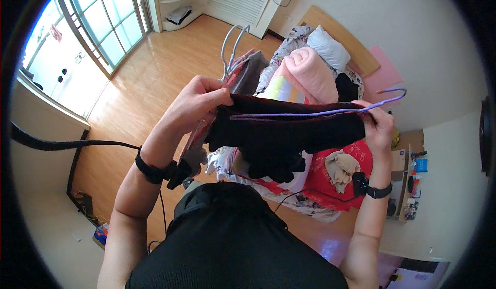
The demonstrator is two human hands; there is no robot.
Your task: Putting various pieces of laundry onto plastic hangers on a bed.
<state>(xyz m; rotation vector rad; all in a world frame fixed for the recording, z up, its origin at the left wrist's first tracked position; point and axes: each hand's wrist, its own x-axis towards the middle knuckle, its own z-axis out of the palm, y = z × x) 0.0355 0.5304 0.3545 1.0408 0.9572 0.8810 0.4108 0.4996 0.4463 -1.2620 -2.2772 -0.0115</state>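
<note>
A black garment (289,134) is stretched between my two hands in front of my chest, its lower part hanging in folds. My left hand (204,100) pinches its left upper corner between thumb and fingers. At the other end, my right hand (380,126) is closed on the garment's edge. A purple wire hanger (315,115) runs along the black cloth, its hook sticking out past my right hand. Beyond my left hand, light-blue hangers (227,49) stand hook up, with a grey garment (246,80) and reddish cloth below them. What bears those hangers is hidden.
Behind the garment is a bed with a rolled pink quilt (310,72), a white pillow (329,49) and a beige cloth (342,170) on a red cover. A glass sliding door (113,23) is at far left, a shelf (400,185) at right. Cables hang from both wrist straps.
</note>
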